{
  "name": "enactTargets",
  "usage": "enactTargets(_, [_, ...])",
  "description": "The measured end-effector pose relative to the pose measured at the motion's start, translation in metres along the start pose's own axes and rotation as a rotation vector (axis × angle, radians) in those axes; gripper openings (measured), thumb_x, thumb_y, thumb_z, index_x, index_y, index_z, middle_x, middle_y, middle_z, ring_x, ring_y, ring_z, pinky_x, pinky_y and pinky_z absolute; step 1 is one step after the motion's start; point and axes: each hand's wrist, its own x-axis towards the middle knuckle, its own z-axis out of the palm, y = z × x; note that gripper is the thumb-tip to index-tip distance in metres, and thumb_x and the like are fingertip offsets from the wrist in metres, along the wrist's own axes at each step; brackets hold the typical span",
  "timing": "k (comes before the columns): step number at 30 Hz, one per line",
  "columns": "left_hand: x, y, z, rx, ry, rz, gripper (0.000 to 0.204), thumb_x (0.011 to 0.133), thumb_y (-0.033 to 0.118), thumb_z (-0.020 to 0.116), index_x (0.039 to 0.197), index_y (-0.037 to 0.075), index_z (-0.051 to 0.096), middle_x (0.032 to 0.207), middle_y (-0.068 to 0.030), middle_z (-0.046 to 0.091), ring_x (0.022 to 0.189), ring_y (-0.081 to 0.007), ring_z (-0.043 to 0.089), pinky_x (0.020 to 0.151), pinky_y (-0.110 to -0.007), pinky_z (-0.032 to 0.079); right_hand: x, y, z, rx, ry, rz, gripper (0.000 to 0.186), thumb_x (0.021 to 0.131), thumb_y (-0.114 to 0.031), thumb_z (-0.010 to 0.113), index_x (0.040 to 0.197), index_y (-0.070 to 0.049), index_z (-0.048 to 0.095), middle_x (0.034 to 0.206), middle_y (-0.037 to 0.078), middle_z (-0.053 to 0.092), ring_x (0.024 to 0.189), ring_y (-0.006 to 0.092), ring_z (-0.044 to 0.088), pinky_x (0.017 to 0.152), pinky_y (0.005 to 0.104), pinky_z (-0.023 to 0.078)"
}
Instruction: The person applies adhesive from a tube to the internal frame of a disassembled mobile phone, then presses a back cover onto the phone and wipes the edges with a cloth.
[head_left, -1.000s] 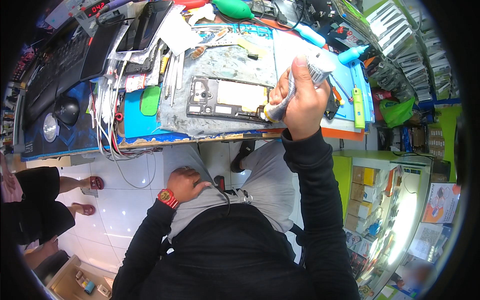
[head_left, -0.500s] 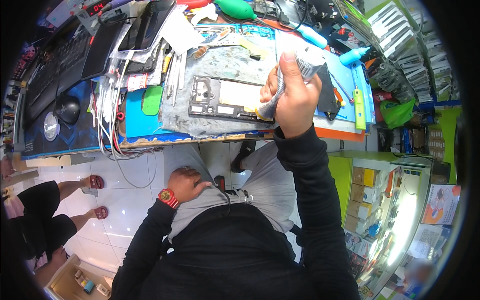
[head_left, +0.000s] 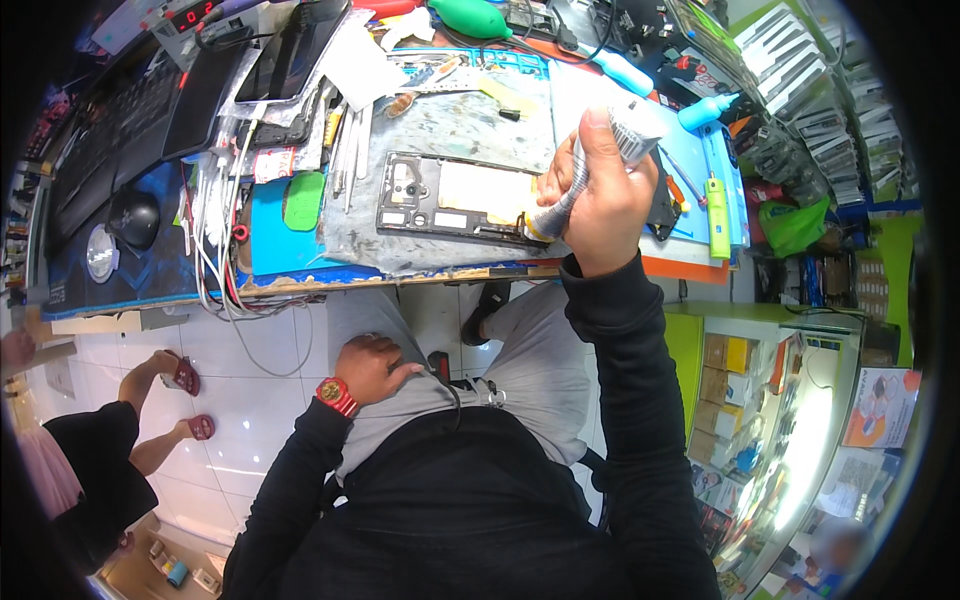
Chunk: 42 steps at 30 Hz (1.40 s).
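On the grey mat (head_left: 460,125) lies the phone frame (head_left: 455,190); the right hand (head_left: 607,205) clenches a striped tube (head_left: 636,128), seemingly working at its right end, calling next for steadiness. Below the mat, the left hand (head_left: 370,368) rests loosely spread.

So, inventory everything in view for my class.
Stained rectangular mat: one, grey, upper centre.
Flat rectangular phone frame: one, black, on mat.
Long patterned item: one, grey-white, at frame's right end.
Rounded bulb: one, green, top centre.
Plastic tubes: two, light blue, upper right.
Slim tool: one, lime, upper right.
Flat screens: two, black, upper left.
Keyboard: one, black, left.
Rounded mouse: one, black, left.
Cables: several, white, left.
Sandals: two, red, lower left.
Rest: too cluttered to count.
Wristwatch: one, red, left wrist.
Left hand: one, black-sleeved, on thigh.
Right hand: one, black-sleeved, around item.
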Motion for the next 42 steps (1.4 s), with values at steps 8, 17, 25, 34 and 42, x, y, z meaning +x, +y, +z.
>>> enactTargets(8, [0.002, 0.003, -0.003, 0.004, -0.007, -0.003, 0.046, 0.091, 0.045, 0.075, 0.071, 0.005, 0.069, 0.07, -0.0101, 0.066, 0.07, -0.0316, 0.066, 0.067, -0.044, 0.053, -0.002, 0.0, -0.014, -0.016, -0.004, -0.022, 0.029, 0.108, -0.028, 0.061, 0.093, -0.004, 0.06, 0.061, 0.002, 0.053, 0.049, 0.0115, 0.052, 0.05, 0.0291, 0.046])
enactTargets(17, [0.001, 0.002, -0.001, 0.005, -0.005, -0.007, 0.046, 0.091, 0.045, 0.075, 0.069, 0.005, 0.068, 0.069, -0.0098, 0.065, 0.069, -0.0314, 0.065, 0.067, -0.044, 0.052, -0.005, -0.006, -0.012, 0.005, 0.037, 0.008, 0.029, 0.109, -0.028, 0.061, 0.097, -0.002, 0.06, 0.064, 0.004, 0.055, 0.05, 0.0124, 0.054, 0.05, 0.0294, 0.046])
enactTargets(25, [-0.001, -0.001, 0.003, 0.003, 0.016, -0.001, 0.047, 0.091, 0.046, 0.075, 0.069, 0.005, 0.067, 0.069, -0.0097, 0.065, 0.069, -0.0313, 0.066, 0.067, -0.044, 0.052, -0.001, -0.005, -0.02, 0.066, 0.091, 0.042, 0.037, 0.111, -0.04, 0.055, 0.092, -0.007, 0.053, 0.065, 0.004, 0.05, 0.053, 0.0168, 0.052, 0.055, 0.0355, 0.048])
enactTargets(34, [0.001, 0.0, 0.002, 0.0, 0.019, 0.0, 0.047, 0.09, 0.046, 0.076, 0.069, 0.005, 0.068, 0.069, -0.0099, 0.065, 0.069, -0.0317, 0.065, 0.066, -0.044, 0.052, 0.024, -0.014, -0.044, 0.296, 0.167, -0.098, 0.042, 0.11, -0.046, 0.051, 0.094, -0.007, 0.051, 0.068, 0.005, 0.051, 0.055, 0.0181, 0.055, 0.058, 0.0371, 0.052])
enactTargets(42, [0.003, 0.003, -0.001, -0.015, 0.013, 0.0, 0.045, 0.089, 0.043, 0.078, 0.068, 0.004, 0.066, 0.068, -0.0113, 0.064, 0.069, -0.0338, 0.065, 0.066, -0.044, 0.052, 0.031, -0.013, -0.041, 0.271, 0.173, -0.107, 0.041, 0.11, -0.044, 0.053, 0.093, -0.007, 0.052, 0.067, 0.005, 0.052, 0.054, 0.0184, 0.056, 0.058, 0.0368, 0.053])
